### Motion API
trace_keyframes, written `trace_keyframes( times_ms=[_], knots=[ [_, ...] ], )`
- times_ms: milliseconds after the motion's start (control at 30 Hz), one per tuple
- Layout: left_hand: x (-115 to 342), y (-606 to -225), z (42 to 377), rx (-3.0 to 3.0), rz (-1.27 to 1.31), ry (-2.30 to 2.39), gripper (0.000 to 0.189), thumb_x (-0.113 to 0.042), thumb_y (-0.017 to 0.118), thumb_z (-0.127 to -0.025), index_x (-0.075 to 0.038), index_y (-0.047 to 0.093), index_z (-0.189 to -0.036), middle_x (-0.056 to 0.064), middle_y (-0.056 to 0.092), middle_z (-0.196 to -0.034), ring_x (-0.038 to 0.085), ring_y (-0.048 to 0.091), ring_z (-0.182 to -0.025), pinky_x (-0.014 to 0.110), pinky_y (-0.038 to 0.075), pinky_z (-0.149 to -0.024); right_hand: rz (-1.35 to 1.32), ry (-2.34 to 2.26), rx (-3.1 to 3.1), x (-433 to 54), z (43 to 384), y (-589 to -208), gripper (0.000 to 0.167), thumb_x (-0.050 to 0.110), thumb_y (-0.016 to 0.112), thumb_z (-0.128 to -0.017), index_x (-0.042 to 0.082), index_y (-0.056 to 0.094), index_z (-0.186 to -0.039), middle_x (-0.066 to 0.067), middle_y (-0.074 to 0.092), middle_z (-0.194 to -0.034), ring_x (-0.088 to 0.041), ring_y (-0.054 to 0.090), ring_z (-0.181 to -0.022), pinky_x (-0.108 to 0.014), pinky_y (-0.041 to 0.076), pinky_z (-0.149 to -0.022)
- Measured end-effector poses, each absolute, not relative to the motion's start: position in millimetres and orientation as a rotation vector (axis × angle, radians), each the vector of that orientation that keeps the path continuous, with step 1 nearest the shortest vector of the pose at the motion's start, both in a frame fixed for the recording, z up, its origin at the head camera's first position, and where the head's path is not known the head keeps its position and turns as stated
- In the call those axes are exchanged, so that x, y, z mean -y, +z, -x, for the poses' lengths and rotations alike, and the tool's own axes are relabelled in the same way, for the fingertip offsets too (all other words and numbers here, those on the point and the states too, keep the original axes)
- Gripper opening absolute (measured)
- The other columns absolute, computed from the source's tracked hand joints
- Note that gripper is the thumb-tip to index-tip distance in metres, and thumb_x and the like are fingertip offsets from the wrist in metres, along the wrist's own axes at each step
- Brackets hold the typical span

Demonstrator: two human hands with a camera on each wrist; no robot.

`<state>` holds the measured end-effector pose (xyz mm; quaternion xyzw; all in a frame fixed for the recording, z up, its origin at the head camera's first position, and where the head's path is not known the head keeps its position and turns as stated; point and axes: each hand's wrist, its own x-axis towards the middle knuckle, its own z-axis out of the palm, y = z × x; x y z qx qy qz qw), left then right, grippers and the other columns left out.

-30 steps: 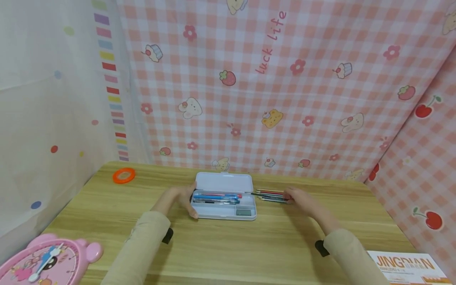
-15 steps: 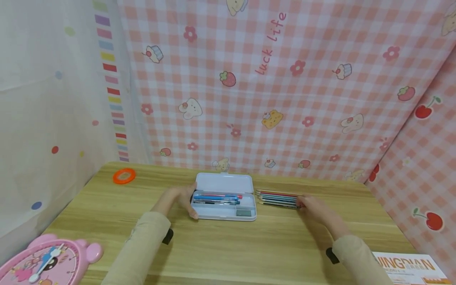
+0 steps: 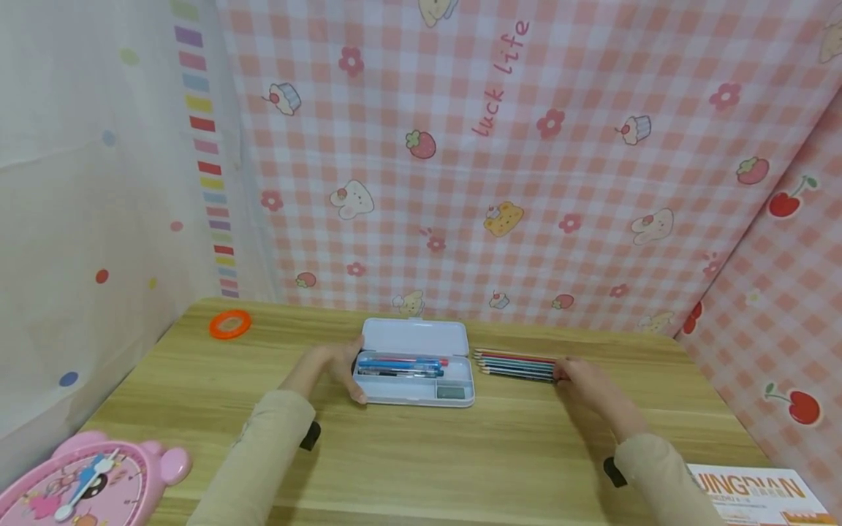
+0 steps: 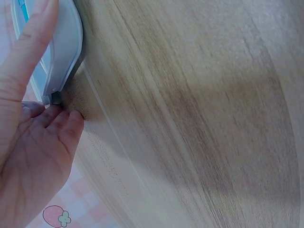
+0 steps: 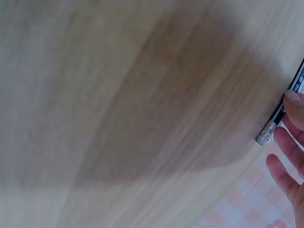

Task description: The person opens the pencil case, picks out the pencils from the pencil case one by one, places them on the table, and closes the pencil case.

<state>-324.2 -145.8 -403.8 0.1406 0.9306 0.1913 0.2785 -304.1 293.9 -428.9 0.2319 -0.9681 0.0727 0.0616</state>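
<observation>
A white pencil case (image 3: 408,400) lies with its lid raised in the head view. Inside are several pens (image 3: 395,363) and a dark green block (image 3: 450,393) in the front right compartment. My left hand (image 3: 338,369) holds the case by its left end, thumb at the front, fingers at the back corner. Right of the case, several pencils (image 3: 516,363) lie side by side, tips toward it. At their far ends, my right hand (image 3: 579,376) pinches the nearest, a dark pencil (image 5: 279,114) with an eraser end, between thumb and finger. The right wrist view cuts that hand off.
An orange ring (image 3: 229,324) lies at the back left of the wooden table (image 3: 421,460). A pink toy clock (image 3: 99,478) is at the front left, a white card with orange print (image 3: 756,491) at the front right. A checked cloth (image 3: 460,175) hangs behind.
My right hand has moved right with the dark pencil, which lay across the others and is now in front of them, close alongside. The left hand and the case stay put.
</observation>
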Motion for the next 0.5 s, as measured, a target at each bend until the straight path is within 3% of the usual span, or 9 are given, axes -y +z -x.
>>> trace_keyframes(
  times_ms=[233, 500],
  knots=[
    [146.9, -403.6, 324.2, -2.495, -0.372, 0.542, 0.124, -0.035, 0.082, -0.064, 0.008, -0.003, -0.143, 0.028, 0.005, -0.150, 0.039, 0.009, -0.140, 0.046, 0.013, -0.116, -0.606, 0.153, 2.910, -283.6, 301.0, -425.2, 0.016, 0.008, 0.071, -0.076, 0.007, 0.058, -0.084, -0.007, 0.058, -0.082, -0.022, 0.058, -0.072, -0.037, 0.048, -0.060],
    [144.2, -401.9, 321.6, -2.508, -0.374, 0.528, 0.124, -0.035, 0.083, -0.063, 0.009, -0.001, -0.143, 0.028, 0.007, -0.150, 0.038, 0.011, -0.140, 0.046, 0.014, -0.116, -0.486, 0.190, 2.950, -233.8, 310.7, -416.0, 0.019, 0.016, 0.070, -0.079, 0.006, 0.060, -0.091, -0.010, 0.060, -0.088, -0.023, 0.059, -0.076, -0.038, 0.049, -0.063]
  ],
)
